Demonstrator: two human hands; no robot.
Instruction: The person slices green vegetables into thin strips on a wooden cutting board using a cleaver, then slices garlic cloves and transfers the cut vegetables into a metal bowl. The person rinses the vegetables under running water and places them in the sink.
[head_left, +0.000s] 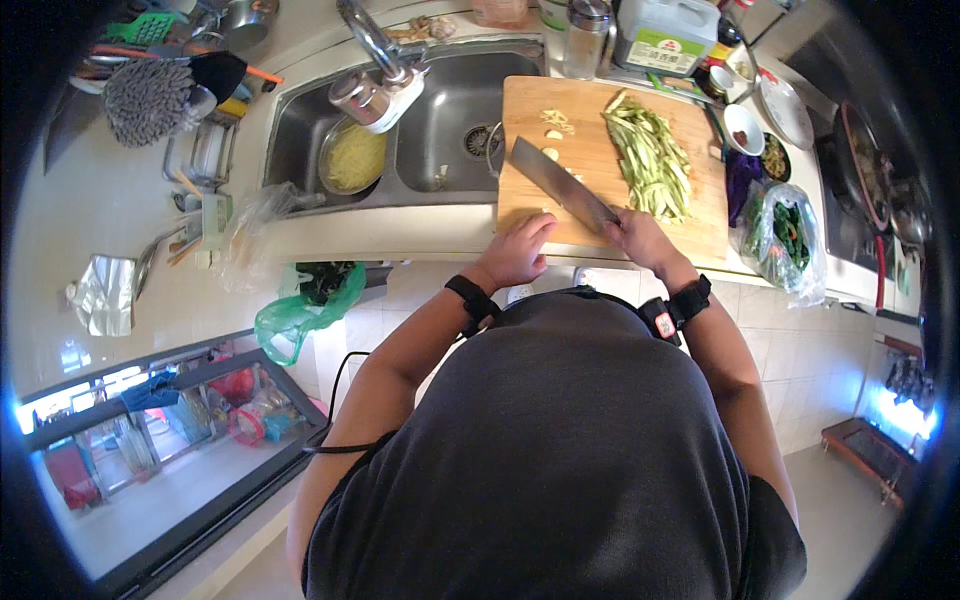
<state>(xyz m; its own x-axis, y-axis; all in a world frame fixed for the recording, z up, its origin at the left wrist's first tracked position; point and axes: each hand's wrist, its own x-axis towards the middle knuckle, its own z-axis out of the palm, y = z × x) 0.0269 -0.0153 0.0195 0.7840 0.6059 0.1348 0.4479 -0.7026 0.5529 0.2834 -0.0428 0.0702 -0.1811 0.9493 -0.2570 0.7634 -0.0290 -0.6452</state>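
Observation:
My right hand (641, 236) grips the handle of a cleaver (562, 184), whose broad blade points up and left across a wooden cutting board (705, 240). Close to the board's front left edge, my left hand (521, 251) rests with its fingers bent; whether something small lies under the fingertips cannot be told. Small garlic slices (553, 135) and thin pale yellow slivers (557, 118) lie beyond the blade. A long heap of pale green vegetable strips (651, 161) covers part of the board's right half.
Left of the board is a double steel sink (457, 82) with a bowl of yellow shreds (356, 157) under the faucet (375, 45). To the right stand a white bowl (744, 127), a plastic bag of greens (787, 232) and a wok (859, 165). A large jug (667, 37) stands behind the board.

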